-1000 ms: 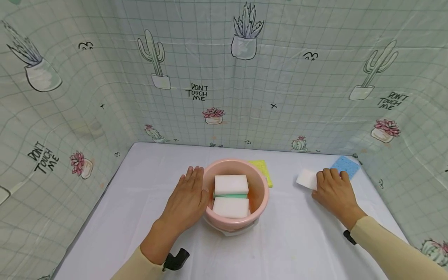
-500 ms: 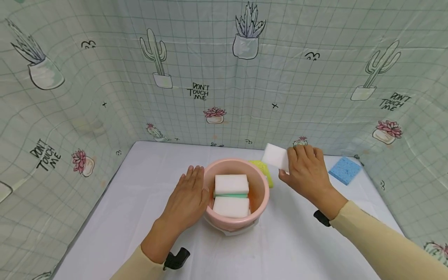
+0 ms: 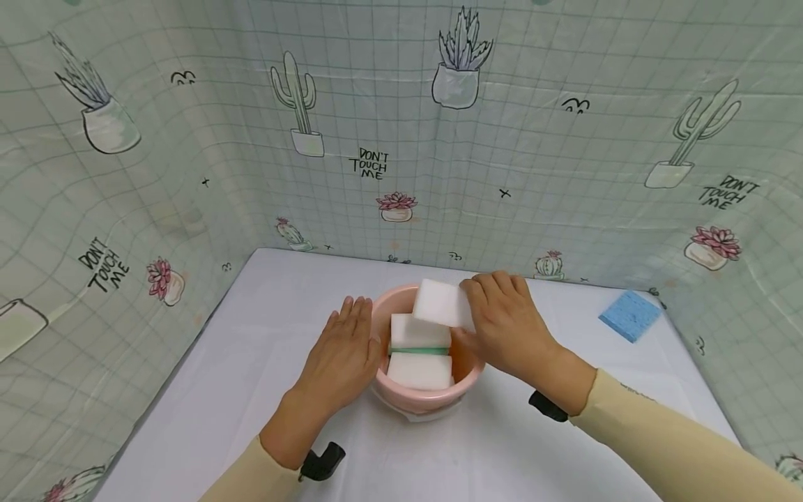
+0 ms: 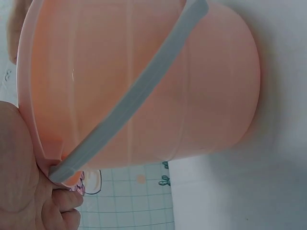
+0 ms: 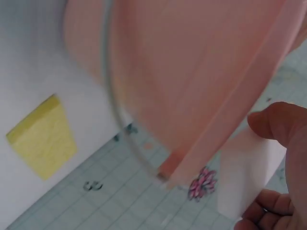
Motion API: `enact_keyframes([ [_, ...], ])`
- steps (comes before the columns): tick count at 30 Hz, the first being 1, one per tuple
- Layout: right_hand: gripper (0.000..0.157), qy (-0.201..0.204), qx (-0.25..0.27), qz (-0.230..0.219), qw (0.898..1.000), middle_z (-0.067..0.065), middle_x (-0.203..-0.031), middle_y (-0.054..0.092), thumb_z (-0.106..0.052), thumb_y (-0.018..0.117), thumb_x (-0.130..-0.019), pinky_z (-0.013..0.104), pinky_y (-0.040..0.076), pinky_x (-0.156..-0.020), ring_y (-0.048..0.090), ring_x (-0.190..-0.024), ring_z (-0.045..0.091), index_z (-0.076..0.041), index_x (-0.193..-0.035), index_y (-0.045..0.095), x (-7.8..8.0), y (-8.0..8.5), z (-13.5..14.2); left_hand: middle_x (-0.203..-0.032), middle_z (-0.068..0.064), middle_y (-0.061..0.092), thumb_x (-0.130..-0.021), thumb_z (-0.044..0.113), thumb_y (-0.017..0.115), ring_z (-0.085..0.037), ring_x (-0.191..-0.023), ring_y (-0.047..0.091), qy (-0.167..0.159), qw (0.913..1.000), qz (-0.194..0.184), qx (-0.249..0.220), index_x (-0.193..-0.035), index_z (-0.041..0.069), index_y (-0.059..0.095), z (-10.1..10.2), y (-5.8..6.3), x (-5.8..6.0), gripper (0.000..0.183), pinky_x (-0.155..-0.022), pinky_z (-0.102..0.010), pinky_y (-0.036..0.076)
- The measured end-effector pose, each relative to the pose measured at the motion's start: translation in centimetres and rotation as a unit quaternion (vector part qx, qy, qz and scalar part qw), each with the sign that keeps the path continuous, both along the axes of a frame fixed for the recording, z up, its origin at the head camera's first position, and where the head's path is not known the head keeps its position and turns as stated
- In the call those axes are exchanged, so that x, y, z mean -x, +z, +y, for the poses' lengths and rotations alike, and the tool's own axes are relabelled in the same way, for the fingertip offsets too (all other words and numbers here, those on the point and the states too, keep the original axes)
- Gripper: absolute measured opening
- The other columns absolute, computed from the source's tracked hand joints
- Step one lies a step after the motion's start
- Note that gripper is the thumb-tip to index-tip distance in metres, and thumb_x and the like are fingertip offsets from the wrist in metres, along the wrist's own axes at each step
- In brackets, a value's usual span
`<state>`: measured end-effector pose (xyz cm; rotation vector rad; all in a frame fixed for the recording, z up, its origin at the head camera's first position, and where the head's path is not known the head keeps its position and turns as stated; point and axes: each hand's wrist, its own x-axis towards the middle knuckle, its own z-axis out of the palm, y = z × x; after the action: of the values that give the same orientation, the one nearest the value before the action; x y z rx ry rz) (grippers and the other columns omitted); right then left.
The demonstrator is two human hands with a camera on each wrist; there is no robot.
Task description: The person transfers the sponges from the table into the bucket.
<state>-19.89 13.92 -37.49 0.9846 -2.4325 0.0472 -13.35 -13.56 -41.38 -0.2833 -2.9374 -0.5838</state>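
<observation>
Pinching a white sponge (image 3: 442, 305), the right hand (image 3: 509, 329) now has the pink bucket (image 3: 420, 399) beneath its fingers; loading seems imminent; the left hand (image 3: 341, 352) keeps straight fingers.

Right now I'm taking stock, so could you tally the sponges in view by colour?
White: 3 (one held sponge in the right hand, plus a far sponge and near sponge inside the pink bucket)
Yellow: 1 (yellow sponge)
Blue: 1 (blue sponge)
Total: 5, leaving out the green strip; I can't tell whether it's a separate sponge.
</observation>
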Motion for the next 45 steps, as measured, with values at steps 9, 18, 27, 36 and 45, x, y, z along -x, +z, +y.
enact_keyframes([
  [9, 0.059, 0.036, -0.033, -0.034, 0.998, 0.008, -0.114, 0.065, -0.048, 0.084, -0.086, 0.045, 0.043, -0.089, 0.056, -0.103, 0.028, -0.005, -0.121, 0.062, -1.5, 0.5, -1.2, -0.168, -0.023, 0.035, -0.111, 0.028, 0.041, -0.038, -0.161, 0.023, -0.004, 0.9999, -0.003, 0.015, -0.161, -0.008, 0.033, -0.1, 0.1, -0.1, 0.062, -0.131, -0.054, 0.021],
  [18, 0.056, 0.048, -0.036, -0.059, 0.996, 0.007, -0.113, 0.066, -0.045, 0.080, -0.084, 0.042, 0.041, -0.086, 0.054, -0.102, 0.025, -0.006, -0.121, 0.064, -0.6, -0.1, -1.9, -0.168, -0.024, 0.035, -0.111, 0.027, 0.042, -0.039, -0.161, 0.024, -0.010, 0.9999, -0.002, 0.010, -0.161, -0.007, 0.033, 0.1, 0.0, 0.1, 0.062, -0.131, -0.055, 0.022],
  [27, 0.064, 0.078, -0.059, -0.097, 0.990, 0.003, -0.113, 0.065, -0.056, 0.083, -0.083, 0.042, 0.041, -0.091, 0.055, -0.107, 0.025, -0.008, -0.121, 0.066, -1.7, 0.1, -2.1, -0.167, -0.025, 0.037, -0.111, 0.026, 0.042, -0.040, -0.160, 0.026, -0.012, 0.9996, 0.014, 0.020, -0.161, -0.008, 0.034, 0.0, -0.2, 0.1, 0.061, -0.130, -0.056, 0.024],
  [36, 0.054, 0.102, -0.086, -0.096, 0.986, 0.002, -0.113, 0.068, -0.052, 0.078, -0.089, 0.040, 0.040, -0.087, 0.058, -0.108, 0.024, -0.008, -0.120, 0.070, -2.1, -0.3, -1.6, -0.167, -0.025, 0.036, -0.111, 0.027, 0.042, -0.040, -0.161, 0.025, -0.012, 0.9998, 0.009, 0.015, -0.161, -0.007, 0.033, 0.0, -0.2, 0.1, 0.062, -0.131, -0.055, 0.023],
  [45, 0.040, 0.098, -0.070, -0.016, 0.993, 0.003, -0.105, 0.066, -0.043, 0.072, -0.093, 0.040, 0.041, -0.082, 0.058, -0.100, 0.026, -0.008, -0.112, 0.069, -1.8, -1.8, -0.9, -0.170, -0.024, 0.031, -0.111, 0.028, 0.041, -0.040, -0.162, 0.021, -0.023, 0.9997, -0.004, 0.007, -0.162, -0.006, 0.031, -0.2, 0.1, -0.2, 0.062, -0.131, -0.056, 0.021],
])
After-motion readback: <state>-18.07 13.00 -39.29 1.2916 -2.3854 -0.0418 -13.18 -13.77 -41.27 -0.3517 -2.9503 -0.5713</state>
